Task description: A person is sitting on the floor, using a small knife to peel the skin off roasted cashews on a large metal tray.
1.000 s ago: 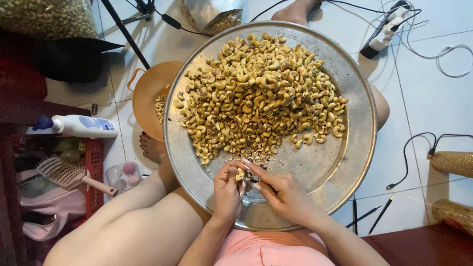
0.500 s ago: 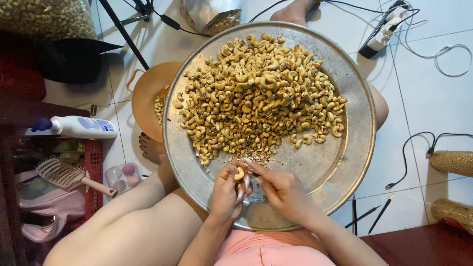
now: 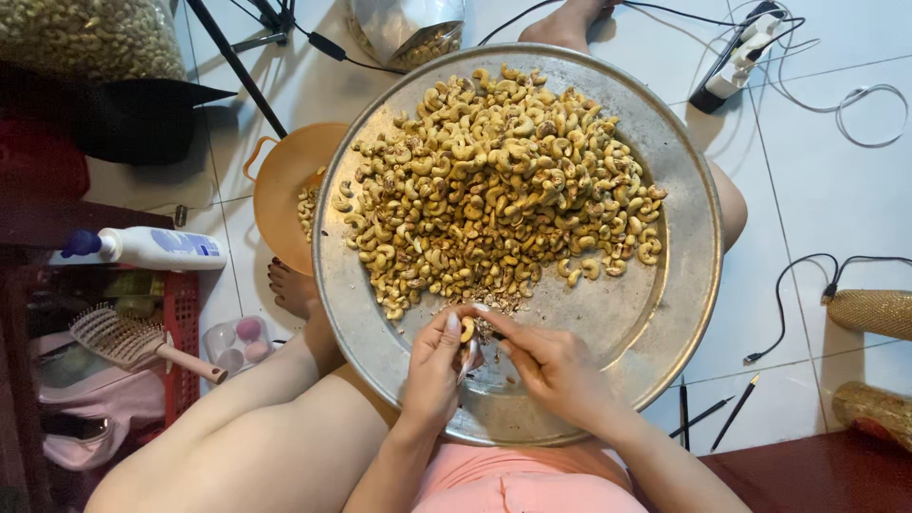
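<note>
Left hand (image 3: 435, 366) pinches single pale curved cashew nut (image 3: 467, 334) between thumb and fingers, above near rim of large round dented metal tray (image 3: 684, 247). Right hand (image 3: 551, 366) closed around small thin blade tool (image 3: 469, 359), touching nut. Heap of brown-skinned cashews (image 3: 494, 180) fills tray's far half. Orange plastic bowl (image 3: 285, 185) beside tray's left edge.

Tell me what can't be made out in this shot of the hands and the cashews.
- Head view: the tool in the right hand is mostly hidden by its fingers.
- The cashew in the left hand is too small to judge.
- The orange bowl is half hidden by the tray.
</note>
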